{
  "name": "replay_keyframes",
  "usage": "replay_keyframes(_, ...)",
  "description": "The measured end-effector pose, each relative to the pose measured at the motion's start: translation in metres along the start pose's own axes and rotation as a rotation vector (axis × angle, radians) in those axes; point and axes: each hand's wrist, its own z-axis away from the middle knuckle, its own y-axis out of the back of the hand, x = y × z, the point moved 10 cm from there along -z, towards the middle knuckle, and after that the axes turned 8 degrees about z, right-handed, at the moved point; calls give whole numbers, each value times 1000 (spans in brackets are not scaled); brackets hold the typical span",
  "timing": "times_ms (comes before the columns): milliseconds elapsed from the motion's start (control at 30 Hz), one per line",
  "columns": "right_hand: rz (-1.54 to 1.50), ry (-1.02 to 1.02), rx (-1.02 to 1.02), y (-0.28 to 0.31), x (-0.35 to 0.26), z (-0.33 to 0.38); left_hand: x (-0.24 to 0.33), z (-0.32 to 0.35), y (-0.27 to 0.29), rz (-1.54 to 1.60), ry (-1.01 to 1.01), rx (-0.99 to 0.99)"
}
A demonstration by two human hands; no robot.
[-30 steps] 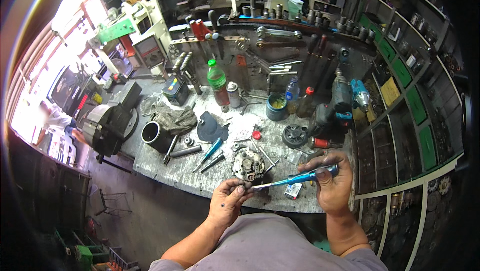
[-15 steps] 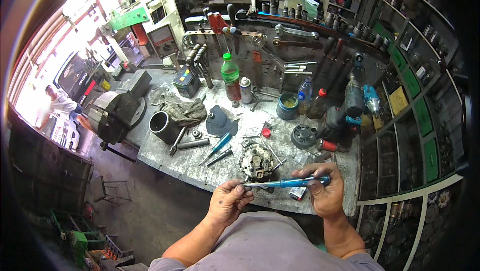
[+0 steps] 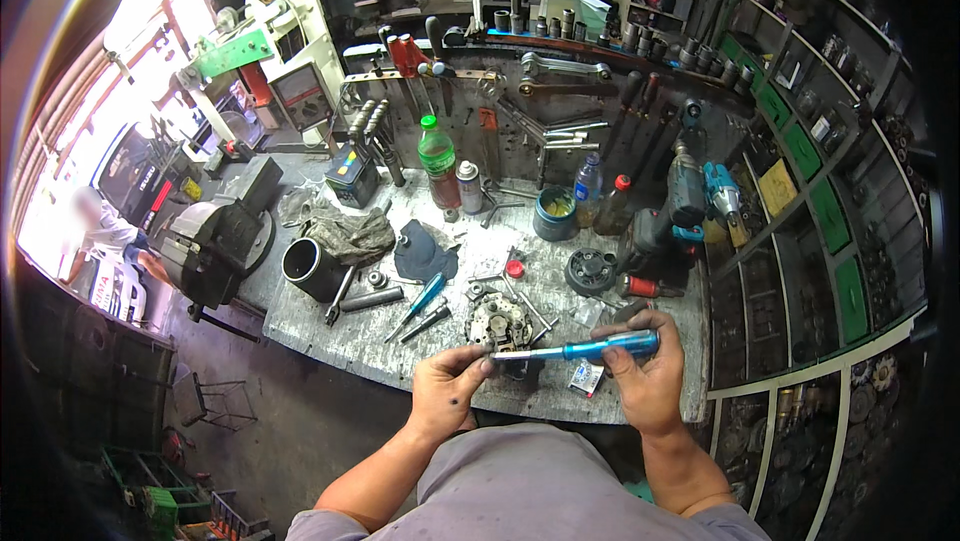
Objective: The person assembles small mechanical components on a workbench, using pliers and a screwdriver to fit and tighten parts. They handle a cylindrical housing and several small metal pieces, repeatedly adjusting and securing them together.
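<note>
My right hand [image 3: 650, 381] is closed around the blue handle of a screwdriver [image 3: 610, 344], held level above the bench's near edge. At the other end of the shaft, the thumb and fingers of my left hand [image 3: 446, 393] pinch the tip; whether a small part sits there too is too small to tell. Just beyond the shaft lies a round metal housing [image 3: 502, 319], like an alternator part, partly covered by the tool. A small white and blue box [image 3: 586, 377] rests near my right hand.
A second blue screwdriver [image 3: 417, 307], a black cylinder [image 3: 311, 269], a rag [image 3: 346, 234] and a red cap [image 3: 515, 268] lie on the metal bench [image 3: 400, 368]. Bottles, including a green-capped one [image 3: 437, 156], stand behind. A vise [image 3: 220, 231] is at left, cordless drill [image 3: 660, 231] at right.
The view has shifted a little, so the bench sits further left in it. Both hands keep hold of the screwdriver, and its tip end has risen slightly in view.
</note>
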Motion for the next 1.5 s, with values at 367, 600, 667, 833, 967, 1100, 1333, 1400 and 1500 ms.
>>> replay_keyframes(367, 760, 275, -262, -62, -53, -46, 41, -56, -47, -806, -498, -303)
replay_keyframes(600, 796, 388, -296, -80, -51, -57, 36, -55, -54, -824, -571, -363)
replay_keyframes(667, 800, 379, -326, -83, -49, -61, 37, -56, -56, -860, -551, -417)
replay_keyframes(833, 803, 348, -358, -88, -42, -65, 40, -57, -58, -882, -534, -477)
replay_keyframes(967, 867, 353, -342, -92, -39, -74, 43, -54, -57, -813, -547, -472)
replay_keyframes(1100, 862, 438, -526, -109, -45, -90, 57, -55, -55, -801, -556, -482)
replay_keyframes(1333, 1342, 245, -585, -133, -38, -94, 77, -73, -50, -554, -295, -402)
replay_keyframes(1400, 1415, 223, -569, -132, -47, -92, 83, -71, -57, -624, -367, -416)
replay_keyframes(1500, 1121, 441, -724, -144, -80, -88, 89, -66, -61, -668, -466, -464)
